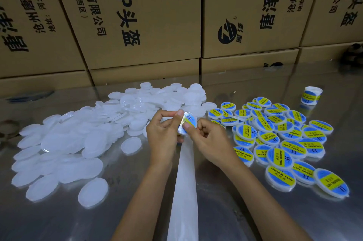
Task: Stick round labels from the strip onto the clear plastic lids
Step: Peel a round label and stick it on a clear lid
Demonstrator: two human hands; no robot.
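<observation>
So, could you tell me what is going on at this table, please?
A person is labelling lids. The left hand and right hand together hold one lid, thumbs pressing a blue and yellow label onto it. The backing strip hangs down from the hands toward the camera. A heap of unlabelled lids lies on the left of the metal table; the labelled lids spread on the right. Cardboard boxes stand behind.

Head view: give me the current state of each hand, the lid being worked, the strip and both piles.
Left hand: holds the lid, thumb on its face.
Right hand: thumb presses the label onto the lid.
Lid in hand: raised off the table, blue and yellow label on it.
Backing strip: bare, trailing toward the camera.
Unlabeled lids: loose heap on the left.
Labeled lids: spread on the right.
Label roll: standing at far right.
</observation>
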